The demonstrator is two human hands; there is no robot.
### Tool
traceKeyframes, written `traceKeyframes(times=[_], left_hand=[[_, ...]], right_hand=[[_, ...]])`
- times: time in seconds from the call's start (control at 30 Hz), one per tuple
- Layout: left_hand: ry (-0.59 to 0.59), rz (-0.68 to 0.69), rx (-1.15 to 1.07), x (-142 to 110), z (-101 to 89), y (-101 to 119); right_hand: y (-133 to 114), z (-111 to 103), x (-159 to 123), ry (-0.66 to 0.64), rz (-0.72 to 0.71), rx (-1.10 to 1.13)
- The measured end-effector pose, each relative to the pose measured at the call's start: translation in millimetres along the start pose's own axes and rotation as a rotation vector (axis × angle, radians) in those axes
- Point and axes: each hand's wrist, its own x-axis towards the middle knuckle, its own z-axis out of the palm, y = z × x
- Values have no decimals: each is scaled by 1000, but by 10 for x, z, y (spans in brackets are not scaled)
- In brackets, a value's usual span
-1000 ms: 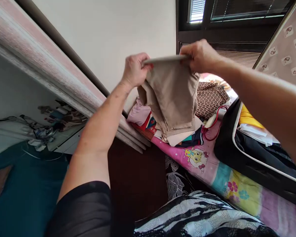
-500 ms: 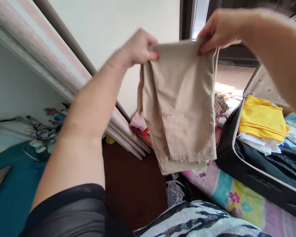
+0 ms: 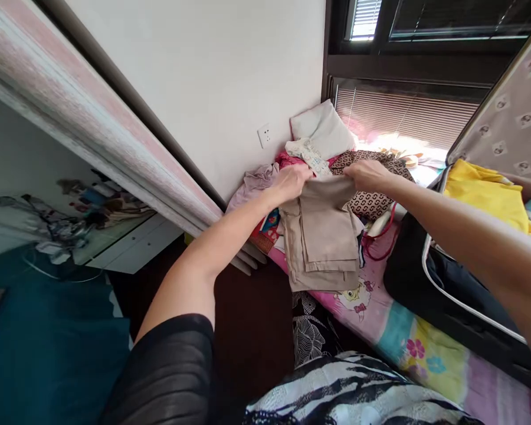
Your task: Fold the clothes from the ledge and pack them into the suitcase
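Observation:
Folded beige trousers (image 3: pixel 327 236) hang from both my hands over the front edge of the clothes pile. My left hand (image 3: pixel 294 180) is closed on their upper left corner. At the upper right corner my right hand (image 3: pixel 366 176) grips the same fold, in front of a brown patterned cloth (image 3: pixel 376 203). The trousers' lower end lies close over the pink part of the bedding (image 3: pixel 383 283); whether it touches I cannot tell. Behind my left hand are a mauve garment (image 3: pixel 252 186) and a white patterned cloth (image 3: pixel 310 154).
An open black suitcase (image 3: pixel 407 265) stands at the right, with a folded yellow garment (image 3: pixel 487 192) in it. A pale pillow (image 3: pixel 323 127) leans by the wall and window. Pinkish curtains (image 3: pixel 128 141) hang at the left, beside a white drawer unit (image 3: pixel 137 242).
Both hands have carried the trousers forward and down, away from me, from in front of the wall to the clothes pile. The view has shifted, showing more of the pile and window.

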Motion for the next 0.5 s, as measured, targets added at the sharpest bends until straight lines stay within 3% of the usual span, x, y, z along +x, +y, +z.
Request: traceKeyframes(times=[0.17,0.27,0.37,0.5], left_hand=[[-228,157,150,-959,147,669],[-280,159,33,-1340,299,803],[-224,61,-121,-1333,288,677],[-123,-115,-149,-748,-18,348]], right_hand=[[-563,452,-780,25,-246,-9],[-867,753,-1109,-10,-260,41],[-913,785,-1129,-41,-125,136],[-602,370,-774,84,174,274]])
